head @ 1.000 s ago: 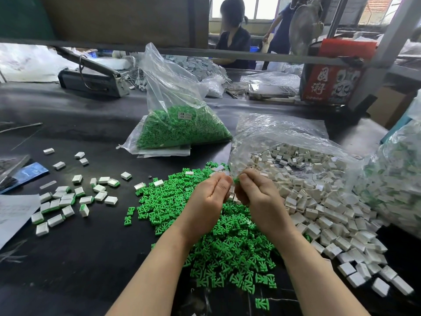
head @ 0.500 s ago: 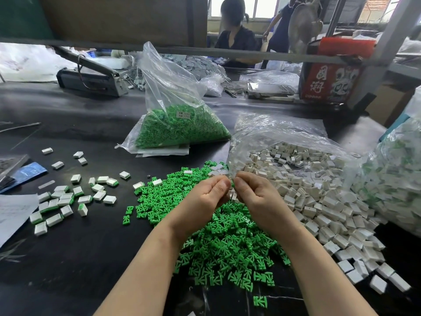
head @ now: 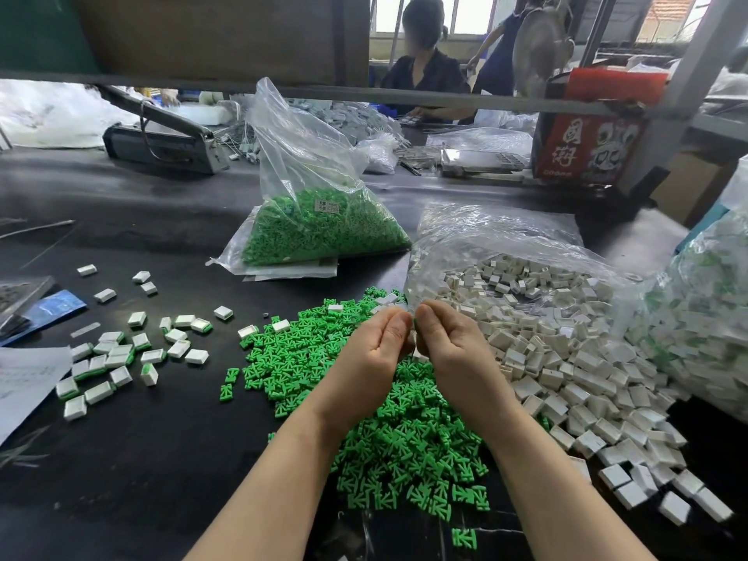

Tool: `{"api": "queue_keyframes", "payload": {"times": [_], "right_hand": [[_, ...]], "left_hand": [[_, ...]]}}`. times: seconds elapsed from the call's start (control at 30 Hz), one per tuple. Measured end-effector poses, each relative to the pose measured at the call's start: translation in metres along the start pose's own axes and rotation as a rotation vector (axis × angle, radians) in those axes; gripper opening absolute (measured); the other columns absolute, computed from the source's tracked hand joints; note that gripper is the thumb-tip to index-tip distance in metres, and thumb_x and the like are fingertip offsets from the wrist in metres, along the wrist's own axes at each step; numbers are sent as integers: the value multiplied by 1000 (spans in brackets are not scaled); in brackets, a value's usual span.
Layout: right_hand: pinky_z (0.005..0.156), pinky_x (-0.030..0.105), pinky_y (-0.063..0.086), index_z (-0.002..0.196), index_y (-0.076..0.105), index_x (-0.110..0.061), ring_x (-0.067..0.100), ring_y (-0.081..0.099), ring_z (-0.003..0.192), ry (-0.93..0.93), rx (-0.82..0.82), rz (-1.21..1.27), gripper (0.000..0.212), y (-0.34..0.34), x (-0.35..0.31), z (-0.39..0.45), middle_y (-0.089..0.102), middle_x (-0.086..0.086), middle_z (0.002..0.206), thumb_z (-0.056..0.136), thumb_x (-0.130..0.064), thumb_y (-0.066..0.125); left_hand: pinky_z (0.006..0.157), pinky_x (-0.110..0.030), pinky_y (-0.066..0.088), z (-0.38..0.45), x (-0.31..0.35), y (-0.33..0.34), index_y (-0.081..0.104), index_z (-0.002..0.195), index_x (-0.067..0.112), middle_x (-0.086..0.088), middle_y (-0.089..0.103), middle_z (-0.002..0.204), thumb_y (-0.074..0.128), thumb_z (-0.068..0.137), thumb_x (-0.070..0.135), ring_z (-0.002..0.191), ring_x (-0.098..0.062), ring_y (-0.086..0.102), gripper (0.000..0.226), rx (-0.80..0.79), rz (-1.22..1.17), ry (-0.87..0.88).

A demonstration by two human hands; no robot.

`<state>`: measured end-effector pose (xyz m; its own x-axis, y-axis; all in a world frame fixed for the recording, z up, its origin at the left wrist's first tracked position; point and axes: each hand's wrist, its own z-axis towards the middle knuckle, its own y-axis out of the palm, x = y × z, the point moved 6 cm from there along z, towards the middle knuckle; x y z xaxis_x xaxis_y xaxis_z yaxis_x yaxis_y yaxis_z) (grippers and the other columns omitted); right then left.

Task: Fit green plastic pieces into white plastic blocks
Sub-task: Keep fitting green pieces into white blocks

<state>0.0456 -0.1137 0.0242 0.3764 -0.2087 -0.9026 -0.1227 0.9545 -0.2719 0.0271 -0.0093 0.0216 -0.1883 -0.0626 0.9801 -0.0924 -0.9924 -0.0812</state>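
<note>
A heap of green pieces (head: 409,439) lies on the black table (head: 141,479) under both wrists. Above it the left hand (head: 374,354) and right hand (head: 453,350) meet fingertip to fingertip, pinching a small, mostly hidden part between them. White blocks (head: 566,358) spill just right; a bag of green pieces (head: 319,232) sits beyond.

Small-parts assembly workshop. The black bench (head: 121,459) carries bulk bags of green pieces (head: 319,232) and loose white blocks (head: 566,358). Other workers (head: 425,70) occupy an adjoining station.
</note>
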Motion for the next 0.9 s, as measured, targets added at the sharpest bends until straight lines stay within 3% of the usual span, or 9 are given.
{"api": "queue_keyframes", "payload": {"times": [0.07,0.17,0.27,0.43,0.57,0.63,0.7,0.8,0.9], "right_hand": [[58,19,36,69,50,-24,-1,43,57,-9,53,-18,36,0,-2,0,52,-18,58,103,-17,46],[56,19,34,69,49,-22,1,44,57,-19,82,-47,35,0,-3,0,52,-18,59,103,-17,46],[58,24,35,72,51,-18,1,42,59,-16,43,-40,32,-1,-1,0,50,-17,60,103,-20,46],[66,39,41,79,58,-9,9,48,68,40,-76,36,28,1,6,0,54,-7,68,103,-19,47],[60,25,39,72,56,-25,4,45,62,2,-42,35,31,2,4,0,52,-13,63,102,-26,46],[58,19,39,70,57,-34,-1,45,60,-16,-8,23,34,3,3,0,54,-17,62,101,-26,45],[61,27,45,75,60,-32,3,51,65,-16,5,33,31,3,3,0,59,-14,67,101,-26,45],[72,51,49,79,61,-23,19,56,72,1,-4,92,27,5,3,0,61,-4,72,98,-34,44],[68,45,45,72,58,-23,24,50,68,25,0,209,31,8,2,0,54,-2,67,95,-38,43]], "left_hand": [[83,-50,46,-1,3,3,54,96,-3,-17,53,86,38,103,29,85,-21,50,36,29,-13,27],[90,-56,45,-1,6,6,56,92,8,-8,54,86,38,97,33,85,-23,52,31,41,-22,50],[92,-58,42,-1,7,5,54,99,-5,-11,51,87,38,103,30,85,-24,49,39,18,-4,36],[83,-32,45,1,-4,-3,53,107,-9,0,47,80,36,106,19,80,-14,45,33,-68,30,-27],[86,-45,45,1,-7,-1,53,106,-11,-13,49,85,36,106,18,80,-24,46,34,-23,0,-21],[93,-46,49,1,-6,2,57,106,-5,-24,61,97,36,106,18,91,-38,58,31,12,-10,9],[97,-46,51,2,-4,5,59,106,2,-26,64,108,38,105,24,106,-38,61,31,25,-28,32],[98,-44,51,3,-4,4,59,106,1,-27,63,109,38,102,28,108,-37,61,34,17,-60,34],[96,-45,50,4,-7,2,54,102,-7,-18,61,96,36,106,23,93,-28,61,35,10,-110,39]]}}
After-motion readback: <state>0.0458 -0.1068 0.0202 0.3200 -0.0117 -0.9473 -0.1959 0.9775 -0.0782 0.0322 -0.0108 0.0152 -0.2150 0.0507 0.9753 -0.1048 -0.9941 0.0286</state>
